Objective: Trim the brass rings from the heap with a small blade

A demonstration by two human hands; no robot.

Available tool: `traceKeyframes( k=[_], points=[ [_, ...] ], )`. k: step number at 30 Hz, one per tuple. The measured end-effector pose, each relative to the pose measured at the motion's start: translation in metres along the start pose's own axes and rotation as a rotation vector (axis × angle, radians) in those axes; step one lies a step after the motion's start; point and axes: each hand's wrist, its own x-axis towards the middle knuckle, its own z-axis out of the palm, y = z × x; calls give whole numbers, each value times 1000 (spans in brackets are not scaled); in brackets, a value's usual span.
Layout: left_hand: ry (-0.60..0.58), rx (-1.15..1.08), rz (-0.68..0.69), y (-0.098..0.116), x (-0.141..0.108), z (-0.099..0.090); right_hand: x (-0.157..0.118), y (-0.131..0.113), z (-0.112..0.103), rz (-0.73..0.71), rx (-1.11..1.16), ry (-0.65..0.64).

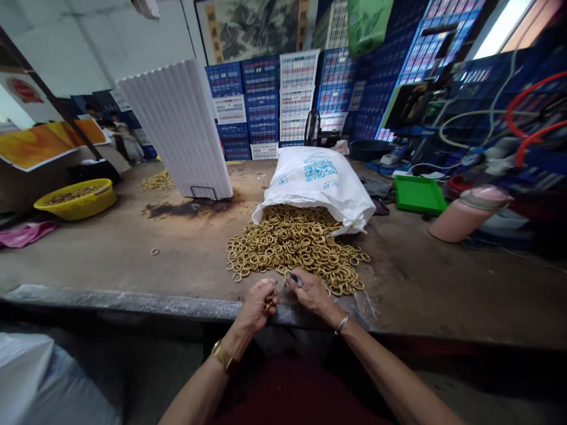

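At the worker's twelve o'clock lay a white printed sack (312, 171), open-mouthed; a corrugated panel (177, 130) stood at eleven, a yellow basin (86, 203) at ten, a green tray (420, 195) at two. The ring pile (296, 242) fronted the sack, nearest the right hand (312, 291), whose grip I could not make out; the left hand (256, 304) was closed around several rings (268, 302). All looked gold-coloured, round, plain.

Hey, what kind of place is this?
Probably a workshop or small factory: brass-coloured rings spill from a white sack onto a worn worktable, with stacked crates behind.
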Motion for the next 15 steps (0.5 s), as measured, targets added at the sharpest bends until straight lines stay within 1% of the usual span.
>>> traceKeyframes(
  k=[3,6,9,12,15],
  points=[
    [4,189,51,-4,8,7,0,-10,-4,-53,86,-23],
    [-26,304,90,-7,16,9,1,-13,-5,-52,112,-48],
    [-16,342,118,-7,23,7,4,-10,-2,-8,112,-48],
    [31,416,164,-5,28,7,6,-6,3,62,122,-18],
    [58,476,189,0,29,9,9,-6,4,113,183,-5]
  ],
)
